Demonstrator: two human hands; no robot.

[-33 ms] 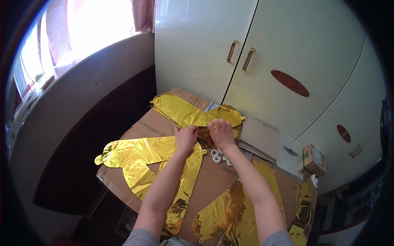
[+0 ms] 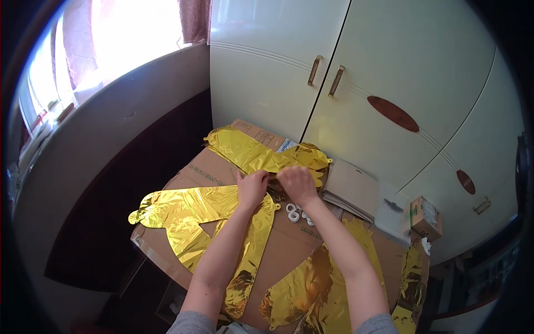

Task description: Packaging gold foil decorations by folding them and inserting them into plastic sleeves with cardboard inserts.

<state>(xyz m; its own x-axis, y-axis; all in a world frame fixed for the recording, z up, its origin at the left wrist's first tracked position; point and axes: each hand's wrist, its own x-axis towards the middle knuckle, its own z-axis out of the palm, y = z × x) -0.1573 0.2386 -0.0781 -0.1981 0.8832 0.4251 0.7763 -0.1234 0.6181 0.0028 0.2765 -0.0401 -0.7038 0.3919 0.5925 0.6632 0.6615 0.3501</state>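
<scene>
A flat gold foil balloon (image 2: 253, 153) lies across the far part of the cardboard, its near edge at my hands. My left hand (image 2: 253, 189) is closed on that edge, with the fingertips partly hidden. Just to its right, my right hand (image 2: 297, 183) is closed in a fist over the same balloon; its fingertips are hidden, and what they pinch cannot be made out. Under and left of my left forearm spreads another flat gold foil balloon (image 2: 183, 211), with a small round tab at its end. Several small white rings (image 2: 292, 213) sit just below my right hand.
More gold foil (image 2: 300, 289) lies near my right forearm, with a strip (image 2: 410, 273) at the right edge. Cardboard (image 2: 278, 250) covers the surface. Beyond it are a stack of grey-brown folders (image 2: 350, 189), a small box (image 2: 425, 217) and white cabinet doors (image 2: 267, 83).
My right hand has moved slightly down and left, closer to my left hand. My left hand and the balloons look the same.
</scene>
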